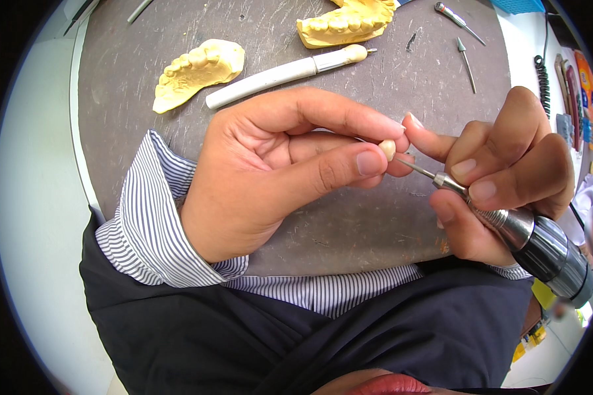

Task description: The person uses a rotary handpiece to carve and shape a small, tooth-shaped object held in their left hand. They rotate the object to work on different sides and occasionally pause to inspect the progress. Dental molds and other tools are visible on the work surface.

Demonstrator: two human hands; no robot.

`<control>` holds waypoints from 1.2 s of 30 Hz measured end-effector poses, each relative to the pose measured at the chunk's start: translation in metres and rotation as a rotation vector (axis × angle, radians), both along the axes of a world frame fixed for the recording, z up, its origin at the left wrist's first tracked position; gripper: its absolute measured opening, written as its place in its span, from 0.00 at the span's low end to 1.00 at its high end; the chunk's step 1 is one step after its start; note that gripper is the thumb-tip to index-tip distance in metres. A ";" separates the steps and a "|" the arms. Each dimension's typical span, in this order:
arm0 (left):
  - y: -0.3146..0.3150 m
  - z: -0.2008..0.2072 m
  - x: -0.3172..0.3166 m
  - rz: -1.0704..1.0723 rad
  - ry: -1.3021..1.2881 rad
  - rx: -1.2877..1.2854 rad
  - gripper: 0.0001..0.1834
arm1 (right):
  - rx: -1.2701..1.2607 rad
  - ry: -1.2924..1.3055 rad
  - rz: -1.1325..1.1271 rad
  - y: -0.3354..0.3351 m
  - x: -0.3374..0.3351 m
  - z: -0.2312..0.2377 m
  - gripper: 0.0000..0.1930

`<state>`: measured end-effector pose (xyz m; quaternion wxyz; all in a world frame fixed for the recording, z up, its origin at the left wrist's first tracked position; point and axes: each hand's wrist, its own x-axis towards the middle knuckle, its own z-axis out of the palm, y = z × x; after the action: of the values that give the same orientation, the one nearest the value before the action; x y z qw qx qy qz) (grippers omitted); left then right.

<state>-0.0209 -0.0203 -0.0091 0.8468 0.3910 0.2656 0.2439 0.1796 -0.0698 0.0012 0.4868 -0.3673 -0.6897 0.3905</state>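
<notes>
Between the thumb and fingers of my left hand (277, 164) is a small cream-coloured dental crown (388, 149). My right hand (507, 158) grips a rotary handpiece (517, 227) with a silver nose and a black body, much like a pen. Its thin metal bur (415, 166) points at the crown, the tip close beside it; whether they touch I cannot tell. One right finger reaches out to the left fingertips near the crown. The far side of the crown is hidden by my left fingers.
Beyond my hands lie two yellow plaster tooth models (201, 69) (349, 25) and a white pen-like tool (283, 79) with a tan tip. At the far right rest a grey pointed bur (466, 62) and a short metal tool (458, 22). A coiled black cord (542, 82) hangs beside the table edge.
</notes>
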 end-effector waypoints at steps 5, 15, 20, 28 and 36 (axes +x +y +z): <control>0.000 -0.002 0.000 0.001 -0.006 0.017 0.10 | -0.113 0.044 -0.206 -0.015 -0.016 0.003 0.16; -0.001 -0.002 0.001 0.008 -0.007 0.056 0.10 | -0.125 -0.002 -0.223 -0.014 -0.018 0.007 0.16; -0.002 -0.001 0.002 0.013 -0.002 0.034 0.10 | -0.128 -0.010 -0.229 -0.014 -0.018 0.008 0.17; -0.001 0.000 0.003 0.002 0.002 0.040 0.10 | -0.140 -0.038 -0.254 -0.017 -0.019 0.013 0.17; -0.001 -0.001 0.001 -0.007 0.008 0.052 0.09 | -0.123 0.025 -0.313 -0.021 -0.022 0.009 0.17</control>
<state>-0.0196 -0.0217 -0.0098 0.8361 0.4150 0.2612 0.2460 0.1575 -0.0907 0.0100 0.5269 -0.4946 -0.5925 0.3560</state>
